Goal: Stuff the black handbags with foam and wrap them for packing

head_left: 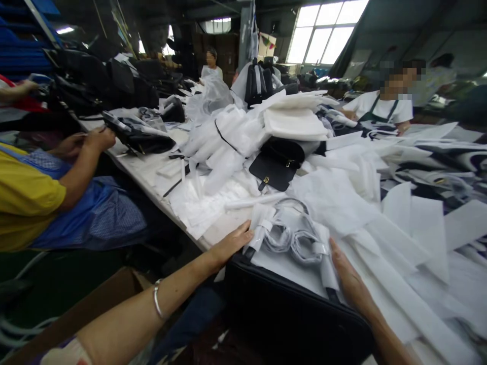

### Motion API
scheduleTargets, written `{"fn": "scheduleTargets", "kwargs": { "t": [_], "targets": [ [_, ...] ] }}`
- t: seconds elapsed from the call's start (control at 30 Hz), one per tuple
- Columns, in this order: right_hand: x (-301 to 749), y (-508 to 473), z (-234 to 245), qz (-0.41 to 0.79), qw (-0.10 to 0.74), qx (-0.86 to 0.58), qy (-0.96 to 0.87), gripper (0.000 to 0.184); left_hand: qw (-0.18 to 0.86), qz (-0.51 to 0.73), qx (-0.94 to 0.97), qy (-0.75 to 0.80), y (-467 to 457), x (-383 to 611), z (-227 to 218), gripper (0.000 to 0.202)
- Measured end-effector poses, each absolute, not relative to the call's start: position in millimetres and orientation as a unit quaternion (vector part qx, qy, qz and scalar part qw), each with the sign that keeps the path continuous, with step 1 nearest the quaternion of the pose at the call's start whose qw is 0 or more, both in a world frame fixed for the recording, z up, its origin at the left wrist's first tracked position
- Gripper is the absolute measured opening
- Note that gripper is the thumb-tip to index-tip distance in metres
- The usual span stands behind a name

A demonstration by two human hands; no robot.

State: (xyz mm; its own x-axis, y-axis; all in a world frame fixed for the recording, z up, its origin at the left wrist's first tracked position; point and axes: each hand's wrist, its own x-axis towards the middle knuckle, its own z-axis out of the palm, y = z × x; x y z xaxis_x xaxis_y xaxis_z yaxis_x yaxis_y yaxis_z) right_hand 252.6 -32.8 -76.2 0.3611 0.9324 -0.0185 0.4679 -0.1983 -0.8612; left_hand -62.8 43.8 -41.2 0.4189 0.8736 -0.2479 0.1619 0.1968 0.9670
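My left hand [231, 244] rests flat with fingers stretched out on the top edge of a black bag [289, 319] that lies at the table's near edge. My right hand [348, 279] lies flat and open on the bag's other side, touching white paper. Between the two hands sits the bag's handle [292, 238], wrapped in white paper and clear plastic. A silver bangle is on my left wrist.
White paper sheets [403, 243] and white dust bags [292, 121] cover the long table [144, 170]. A small black handbag [277, 162] lies in the middle. A person in yellow and a blue apron [45, 197] sits at the left; another [384, 104] sits far right. A cardboard box [95, 304] stands below.
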Motion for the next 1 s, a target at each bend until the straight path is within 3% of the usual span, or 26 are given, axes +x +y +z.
{"fn": "scheduleTargets", "kwargs": {
  "t": [0.13, 0.33, 0.5, 0.67, 0.77, 1.0],
  "targets": [
    [258, -36, -81, 0.301, 0.373, -0.726, -0.493, 0.085, 0.681, 0.320, 0.510, 0.416, 42, -50, -34, 0.070],
    [258, -46, -69, 0.301, 0.427, -0.727, -0.445, 0.066, 0.612, 0.262, 0.562, 0.491, 74, -74, -46, 0.071],
    [254, -51, -62, 0.296, 0.373, -0.754, -0.453, 0.069, 0.559, 0.198, 0.627, 0.506, 91, -74, -47, 0.062],
    [254, -62, -65, 0.308, 0.357, -0.768, -0.433, 0.073, 0.583, 0.148, 0.619, 0.506, 96, -64, -48, 0.050],
    [252, -67, -66, 0.329, 0.370, -0.766, -0.411, 0.073, 0.506, 0.160, 0.681, 0.504, 95, -65, -41, 0.042],
    [252, -68, -68, 0.295, 0.387, -0.747, -0.453, 0.063, 0.488, 0.160, 0.698, 0.499, 75, -59, -24, 0.056]
  ]
}}
